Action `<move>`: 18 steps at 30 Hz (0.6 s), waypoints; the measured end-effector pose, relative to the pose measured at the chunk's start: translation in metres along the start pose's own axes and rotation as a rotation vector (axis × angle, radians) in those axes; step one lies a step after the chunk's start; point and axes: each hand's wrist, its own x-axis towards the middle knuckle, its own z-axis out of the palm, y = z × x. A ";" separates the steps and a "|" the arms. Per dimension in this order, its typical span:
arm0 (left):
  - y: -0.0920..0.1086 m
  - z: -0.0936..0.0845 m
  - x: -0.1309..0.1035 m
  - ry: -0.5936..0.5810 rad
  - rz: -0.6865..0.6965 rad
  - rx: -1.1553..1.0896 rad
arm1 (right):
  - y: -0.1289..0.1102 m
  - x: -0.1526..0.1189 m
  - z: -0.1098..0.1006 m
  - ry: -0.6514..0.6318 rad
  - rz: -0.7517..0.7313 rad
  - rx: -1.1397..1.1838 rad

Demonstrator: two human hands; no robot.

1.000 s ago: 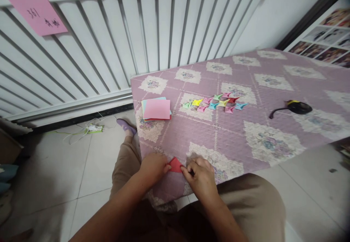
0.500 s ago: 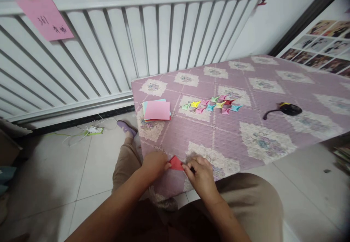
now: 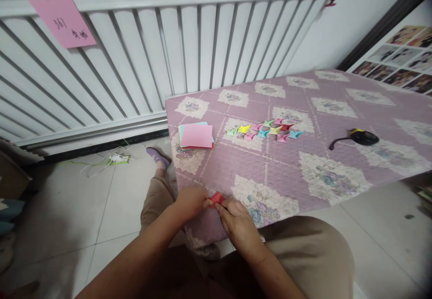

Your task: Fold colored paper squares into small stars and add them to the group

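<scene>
A small folded piece of red paper (image 3: 217, 198) lies at the near left edge of the table, between my two hands. My left hand (image 3: 194, 201) pinches its left side. The fingers of my right hand (image 3: 235, 215) are closed on its lower right side, covering part of it. Farther back stands a stack of coloured paper (image 3: 197, 136) with a pink sheet on top. Right of the stack, several small folded paper pieces (image 3: 263, 133) in green, yellow, pink, blue and red sit in two rows.
A black object with a thin curved arm (image 3: 364, 138) rests on the right of the patterned tablecloth (image 3: 222, 166). Behind the table is a white radiator (image 3: 189, 42) with a pink note (image 3: 64, 22). A power strip (image 3: 118, 159) with cables lies on the floor.
My right hand has moved left and closer to my left hand. The red paper shows smaller, its right side now folded or covered. The view has shifted slightly.
</scene>
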 end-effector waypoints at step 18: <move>-0.004 0.004 -0.006 0.044 -0.009 -0.058 | 0.003 -0.003 -0.004 -0.110 0.007 0.001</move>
